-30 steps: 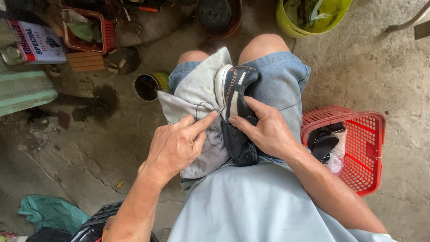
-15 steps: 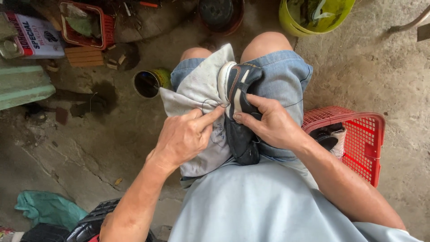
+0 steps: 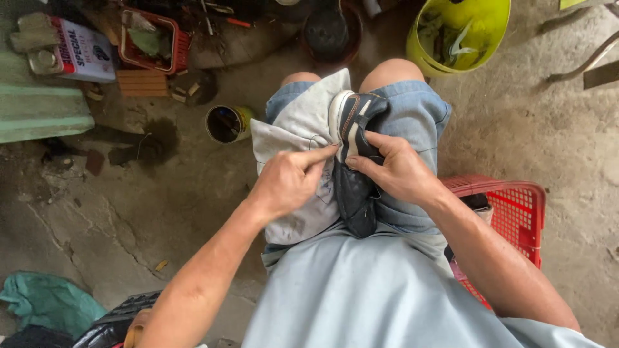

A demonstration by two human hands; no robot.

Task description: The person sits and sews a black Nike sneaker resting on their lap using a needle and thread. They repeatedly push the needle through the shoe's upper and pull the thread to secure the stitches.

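A dark sneaker (image 3: 356,167) with a white sole lies on its side between my knees, on my lap. My right hand (image 3: 398,169) grips its upper, fingers curled over the edge. A pale grey cloth (image 3: 296,122) is spread over my left thigh. On that cloth rests my left hand (image 3: 289,182), its index finger and thumb pinched at the seam where sole meets upper, near the toe. Whether a needle or thread is between those fingers cannot be made out.
A red plastic basket (image 3: 516,206) stands at my right side. A yellow-green bucket (image 3: 464,32) with tools sits ahead. An open tin can (image 3: 225,124), a small red basket (image 3: 155,40), a printed box (image 3: 84,51) and a green cloth (image 3: 45,303) lie on the concrete floor to the left.
My left hand has slid up the cloth toward the shoe's toe, its fingers now pinched at the sole seam. The right hand keeps its grip on the shoe.
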